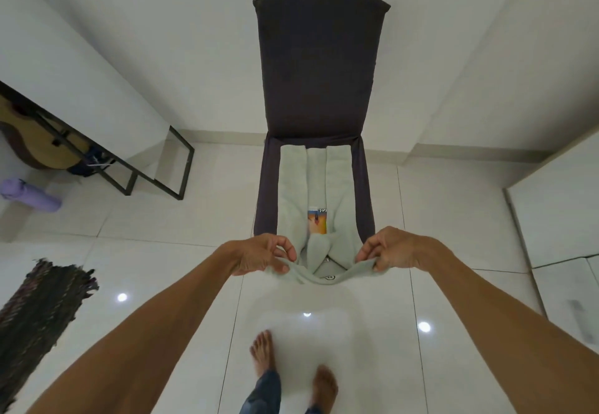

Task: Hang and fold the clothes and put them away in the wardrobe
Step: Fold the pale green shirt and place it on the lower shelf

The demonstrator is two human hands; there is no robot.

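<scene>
Evidently the fold is only half done: the left hand (259,254) pinches the near left corner of a pale green shirt (291,183) between thumb and curled fingers (287,250). The shirt lies lengthwise on the seat of a dark, cloth-covered chair (317,66), its sides already turned in to make a long, narrow strip. The right hand (392,248) pinches the opposite corner likewise, holding the soft, limp knit edge raised; crosswise folds and the wardrobe seem left.
</scene>
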